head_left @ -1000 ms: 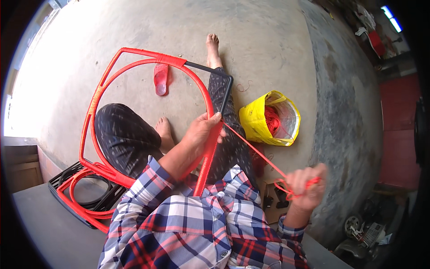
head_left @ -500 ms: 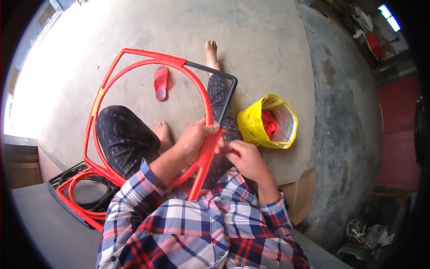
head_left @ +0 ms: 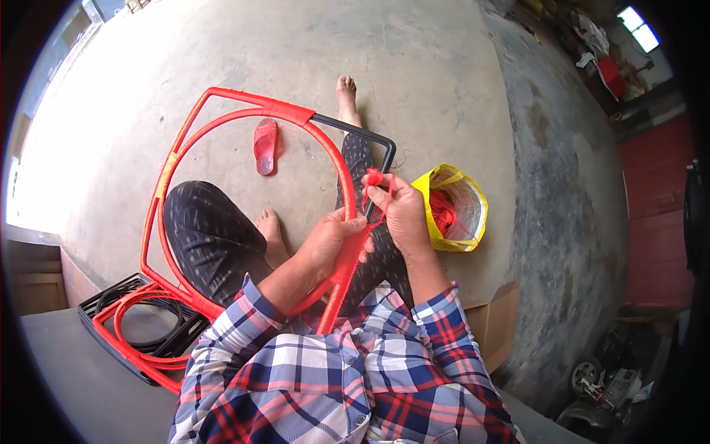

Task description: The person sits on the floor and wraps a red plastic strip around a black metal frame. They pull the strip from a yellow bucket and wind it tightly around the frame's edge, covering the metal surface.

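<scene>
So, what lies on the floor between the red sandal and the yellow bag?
In the head view, between the red sandal and the yellow bag lie the frame's red-wrapped ring, the person's outstretched leg and the frame's bare black corner.

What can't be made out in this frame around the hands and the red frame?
- Head view: the left hand covers the frame where it grips.
- The cord end is bunched in the right hand; its path is too thin to follow.
- Yellow bag: contents only partly visible.
</scene>
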The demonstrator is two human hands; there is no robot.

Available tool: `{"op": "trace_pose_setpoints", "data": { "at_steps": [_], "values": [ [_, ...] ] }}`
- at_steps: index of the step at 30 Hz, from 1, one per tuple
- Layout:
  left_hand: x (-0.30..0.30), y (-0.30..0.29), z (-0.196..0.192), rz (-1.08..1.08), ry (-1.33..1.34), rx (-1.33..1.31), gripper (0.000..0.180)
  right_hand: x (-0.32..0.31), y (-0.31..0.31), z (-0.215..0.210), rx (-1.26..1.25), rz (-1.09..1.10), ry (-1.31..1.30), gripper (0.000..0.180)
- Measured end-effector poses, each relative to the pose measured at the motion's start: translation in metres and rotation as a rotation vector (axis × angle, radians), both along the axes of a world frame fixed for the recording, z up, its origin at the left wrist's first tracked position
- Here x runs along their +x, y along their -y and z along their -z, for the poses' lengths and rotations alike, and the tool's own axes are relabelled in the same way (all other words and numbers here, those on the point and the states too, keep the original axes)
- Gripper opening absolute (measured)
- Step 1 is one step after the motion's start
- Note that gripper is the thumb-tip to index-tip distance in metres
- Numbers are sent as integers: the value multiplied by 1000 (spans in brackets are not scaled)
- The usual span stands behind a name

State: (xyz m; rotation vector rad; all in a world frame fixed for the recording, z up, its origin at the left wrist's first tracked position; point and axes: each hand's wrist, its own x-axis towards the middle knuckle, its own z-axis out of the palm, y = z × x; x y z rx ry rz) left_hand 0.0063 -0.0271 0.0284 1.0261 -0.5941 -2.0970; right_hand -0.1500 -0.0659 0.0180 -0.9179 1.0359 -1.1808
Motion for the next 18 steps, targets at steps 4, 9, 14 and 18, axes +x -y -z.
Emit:
{"op": "trace_pose_setpoints", "data": {
  "at_steps": [4, 9, 14, 18],
  "values": [
    [3, 1, -3, -8, -6, -1, 11, -37, -18, -17, -321, 83, -414, 23],
    [7, 5, 7, -44, -44, 14, 10, -112, -73, -22, -213, 61, -90, 23],
    [7, 11, 10, -52, -22, 32, 13, -192, -148, 28, -276, 170, 887, 19],
    [13, 14, 3, -89, -46, 99, 14, -201, -201, 86, 235, 163, 553, 15]
  ]
}}
